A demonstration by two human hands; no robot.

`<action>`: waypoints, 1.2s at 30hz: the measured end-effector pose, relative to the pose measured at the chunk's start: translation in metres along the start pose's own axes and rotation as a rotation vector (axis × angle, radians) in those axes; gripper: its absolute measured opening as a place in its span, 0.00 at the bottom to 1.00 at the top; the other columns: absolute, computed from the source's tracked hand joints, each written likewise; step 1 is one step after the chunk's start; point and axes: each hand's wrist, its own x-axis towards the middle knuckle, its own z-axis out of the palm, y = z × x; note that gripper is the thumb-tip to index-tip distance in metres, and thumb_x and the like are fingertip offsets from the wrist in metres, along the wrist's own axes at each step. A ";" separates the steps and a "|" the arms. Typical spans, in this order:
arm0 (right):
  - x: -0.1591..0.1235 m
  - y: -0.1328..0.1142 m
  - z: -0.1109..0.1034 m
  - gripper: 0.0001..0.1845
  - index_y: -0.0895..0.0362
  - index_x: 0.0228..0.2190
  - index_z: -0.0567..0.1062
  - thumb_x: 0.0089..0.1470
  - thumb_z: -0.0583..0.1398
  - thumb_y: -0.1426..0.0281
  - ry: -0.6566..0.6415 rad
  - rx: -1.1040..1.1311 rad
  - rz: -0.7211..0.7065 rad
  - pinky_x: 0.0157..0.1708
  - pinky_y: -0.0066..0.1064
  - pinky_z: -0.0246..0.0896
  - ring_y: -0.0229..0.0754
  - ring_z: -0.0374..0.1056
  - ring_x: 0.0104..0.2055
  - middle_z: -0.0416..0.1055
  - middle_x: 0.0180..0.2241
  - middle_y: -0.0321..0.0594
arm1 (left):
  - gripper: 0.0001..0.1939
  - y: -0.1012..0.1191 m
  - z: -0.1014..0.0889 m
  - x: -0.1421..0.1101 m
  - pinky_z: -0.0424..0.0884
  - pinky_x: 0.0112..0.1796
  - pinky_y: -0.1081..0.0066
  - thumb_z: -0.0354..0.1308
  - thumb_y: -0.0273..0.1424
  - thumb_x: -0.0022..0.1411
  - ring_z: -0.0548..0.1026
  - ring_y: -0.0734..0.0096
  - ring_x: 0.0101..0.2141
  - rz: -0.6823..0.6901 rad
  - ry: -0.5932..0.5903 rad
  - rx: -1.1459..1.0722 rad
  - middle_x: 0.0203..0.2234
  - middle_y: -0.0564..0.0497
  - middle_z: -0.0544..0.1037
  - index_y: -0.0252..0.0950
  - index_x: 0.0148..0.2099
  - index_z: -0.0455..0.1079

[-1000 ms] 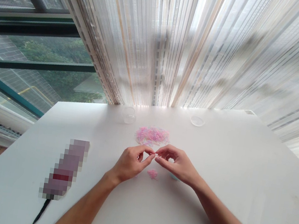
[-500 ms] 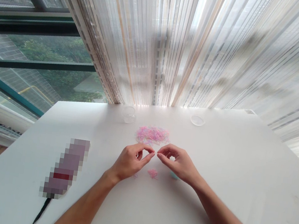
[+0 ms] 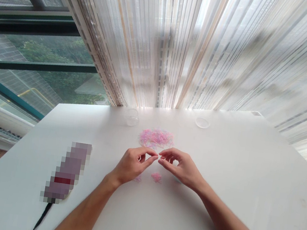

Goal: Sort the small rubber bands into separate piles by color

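My left hand [image 3: 131, 165] is closed in a pinch, thumb against forefinger. What it holds is too small to see clearly, though it looks like a tiny rubber band. Facing it, my right hand [image 3: 181, 167] has its thumb and forefinger slightly apart, the tips almost meeting the left fingertips. Beyond both hands lies a loose pile of thin pink and lilac rubber bands [image 3: 156, 138]. A small pink cluster of bands [image 3: 156, 177] rests on the table below the fingertips. Some lilac bands [image 3: 138, 178] lie beside my left wrist, partly hidden.
At the back of the white table [image 3: 246, 190] stand a clear round tub [image 3: 132, 117] and a clear lid [image 3: 202, 122]. A blurred-out purple object with a black cord [image 3: 42, 217] lies on the left. Striped curtains [image 3: 175, 49] hang along the far edge.
A thin strand stretched between my fingertips half a second ago no longer shows. My right thumb and forefinger have parted slightly. The teal patch under my right hand is now mostly covered.
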 end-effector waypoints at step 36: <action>0.007 0.008 -0.014 0.14 0.55 0.31 0.77 0.57 0.58 0.58 0.239 -0.103 0.078 0.34 0.33 0.66 0.42 0.71 0.32 0.77 0.29 0.38 | 0.08 -0.006 -0.006 -0.004 0.68 0.39 0.71 0.61 0.36 0.64 0.74 0.69 0.35 0.027 -0.465 0.069 0.34 0.51 0.78 0.48 0.42 0.82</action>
